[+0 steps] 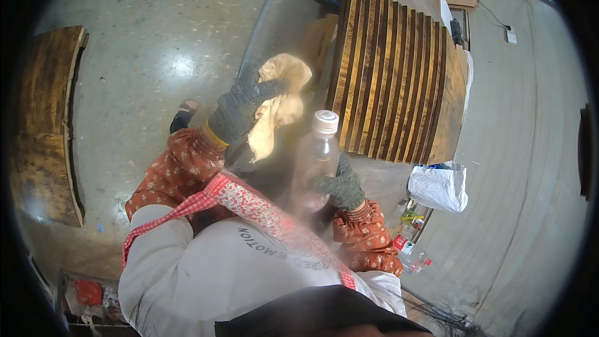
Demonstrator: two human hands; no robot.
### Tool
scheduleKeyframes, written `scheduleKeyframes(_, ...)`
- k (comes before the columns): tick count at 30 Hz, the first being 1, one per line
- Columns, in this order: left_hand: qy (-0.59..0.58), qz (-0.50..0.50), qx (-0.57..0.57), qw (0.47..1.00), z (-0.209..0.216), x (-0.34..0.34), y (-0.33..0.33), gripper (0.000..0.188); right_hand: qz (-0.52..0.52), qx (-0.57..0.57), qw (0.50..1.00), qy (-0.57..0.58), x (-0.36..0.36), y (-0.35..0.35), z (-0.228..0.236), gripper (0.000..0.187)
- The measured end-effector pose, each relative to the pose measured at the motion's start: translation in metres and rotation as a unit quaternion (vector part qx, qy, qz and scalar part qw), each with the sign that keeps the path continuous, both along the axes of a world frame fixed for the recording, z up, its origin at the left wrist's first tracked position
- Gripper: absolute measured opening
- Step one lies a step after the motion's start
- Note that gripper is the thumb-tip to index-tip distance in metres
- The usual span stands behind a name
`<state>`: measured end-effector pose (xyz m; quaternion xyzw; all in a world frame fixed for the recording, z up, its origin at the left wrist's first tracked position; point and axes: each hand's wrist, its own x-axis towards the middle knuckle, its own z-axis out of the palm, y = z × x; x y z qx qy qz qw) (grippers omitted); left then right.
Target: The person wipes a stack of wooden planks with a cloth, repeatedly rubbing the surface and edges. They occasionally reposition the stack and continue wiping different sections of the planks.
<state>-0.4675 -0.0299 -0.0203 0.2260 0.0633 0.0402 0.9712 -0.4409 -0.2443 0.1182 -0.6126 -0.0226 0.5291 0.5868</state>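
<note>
My left hand [240, 109], in a dark grey knit glove, grips a crumpled cream-yellow cloth [274, 112]; part of the cloth hangs down below the fingers. Close by on the right, a clear plastic bottle [321, 156] with a white cap stands nearly upright in my right hand [343, 184], also gloved in grey. My right fingers wrap round the bottle's lower part. The cap is on, and what the bottle holds is hard to make out through a blur in the picture. Cloth and bottle are apart.
A row of brown wooden boards [393, 78] stands on edge ahead to the right. Beside it sits a white plastic bag [438, 186], with another clear bottle [412, 256] nearer me. At far left is a wooden panel [47, 125]; a red item [89, 292] lies at lower left.
</note>
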Motion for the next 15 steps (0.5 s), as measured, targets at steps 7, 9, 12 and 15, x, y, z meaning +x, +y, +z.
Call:
scheduleKeyframes(7, 0.052, 0.103, -0.216, 0.970, -0.006, 0.004, -0.002, 0.032, 0.017, -0.015, 1.000, 0.013, 0.002, 0.004, -0.003, 0.056)
scheduleKeyframes(9, 0.056, 0.149, -0.115, 0.981, 0.001, 0.005, -0.005, 0.030, 0.024, -0.031, 0.999, -0.007, -0.001, 0.006, -0.006, 0.062)
scheduleKeyframes(12, 0.121, 0.186, 0.069, 0.973, 0.006, 0.003, -0.003, 0.032, 0.059, -0.051, 0.996, -0.052, -0.003, 0.010, -0.010, 0.069)
scheduleKeyframes(15, 0.163, 0.226, 0.174, 0.944, 0.010, -0.002, -0.007, 0.041, 0.172, -0.113, 0.951, -0.231, -0.001, 0.017, -0.013, 0.074)
